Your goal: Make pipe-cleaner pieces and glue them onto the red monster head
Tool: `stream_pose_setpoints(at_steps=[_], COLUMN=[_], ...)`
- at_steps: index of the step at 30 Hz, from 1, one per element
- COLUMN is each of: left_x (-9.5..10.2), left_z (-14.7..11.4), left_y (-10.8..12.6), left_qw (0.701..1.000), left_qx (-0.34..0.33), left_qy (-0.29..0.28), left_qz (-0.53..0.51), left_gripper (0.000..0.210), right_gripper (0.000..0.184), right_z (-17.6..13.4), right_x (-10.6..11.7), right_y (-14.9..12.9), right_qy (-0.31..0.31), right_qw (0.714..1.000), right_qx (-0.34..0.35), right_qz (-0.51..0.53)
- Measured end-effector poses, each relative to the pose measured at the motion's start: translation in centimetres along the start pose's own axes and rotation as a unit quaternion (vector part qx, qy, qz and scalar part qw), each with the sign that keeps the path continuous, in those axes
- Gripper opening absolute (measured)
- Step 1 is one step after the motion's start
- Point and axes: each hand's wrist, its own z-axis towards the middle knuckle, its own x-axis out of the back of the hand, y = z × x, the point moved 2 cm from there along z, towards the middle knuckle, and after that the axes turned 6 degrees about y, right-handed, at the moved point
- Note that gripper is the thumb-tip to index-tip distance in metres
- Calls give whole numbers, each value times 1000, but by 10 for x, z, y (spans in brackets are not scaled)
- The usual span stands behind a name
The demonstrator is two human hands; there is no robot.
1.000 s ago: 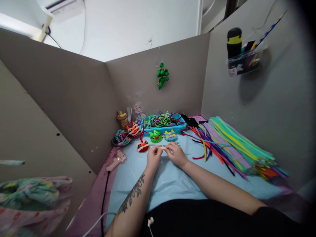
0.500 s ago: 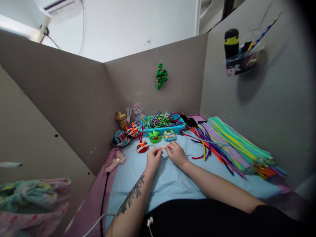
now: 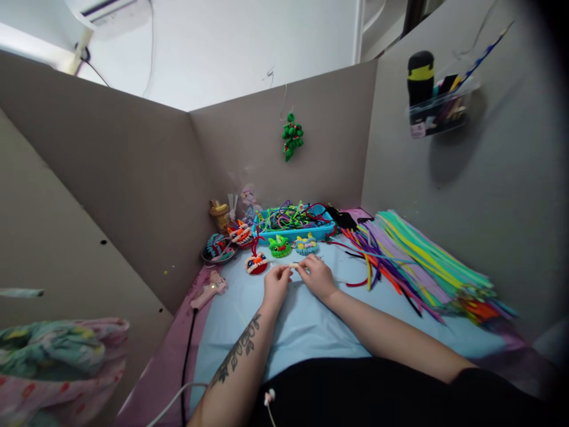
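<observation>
Between my hands is a short cream-coloured piece of pipe cleaner [image 3: 294,266], pinched at both ends over the blue table cover [image 3: 306,332]. My left hand [image 3: 277,283] has its thumb and fingertips closed on the left end. From the other side my right hand [image 3: 316,276] pinches the right end. Just beyond them lie a red and white lion-like head [image 3: 256,264], a green one [image 3: 280,246] and a light blue and yellow one [image 3: 306,244], all of fuzzy pipe cleaner. My fingers hide part of the cream piece.
A blue tray [image 3: 284,235] of tangled pipe cleaners stands at the back. Long pipe cleaners [image 3: 427,255] are heaped on the right. At left lie a pink glue gun [image 3: 208,292] with a cord and a dish [image 3: 219,255] of pieces. Grey panels [image 3: 284,172] enclose the table.
Both hands keep their pinch on the cream piece, with barely any shift in the fingers. The whole view has moved slightly.
</observation>
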Motion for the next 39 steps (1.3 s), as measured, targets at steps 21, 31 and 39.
stream_pose_setpoints(at_steps=[21,31,39], left_x=[4,4,1], left_z=[-6,-7,-3], left_y=[23,28,12], left_qw=[990,992,995], left_qx=[-92,-91,-46], left_qy=[98,79,55], left_qz=[-35,-46,-74], left_gripper=[11,15,16], right_gripper=[12,17,17], right_z=[-1,0,0], right_x=[-2,3,3], right_y=[-4,-6,-3], right_qy=[-31,-15,9], right_qw=[996,996,999], right_qx=[57,66,43], right_qz=[53,57,21])
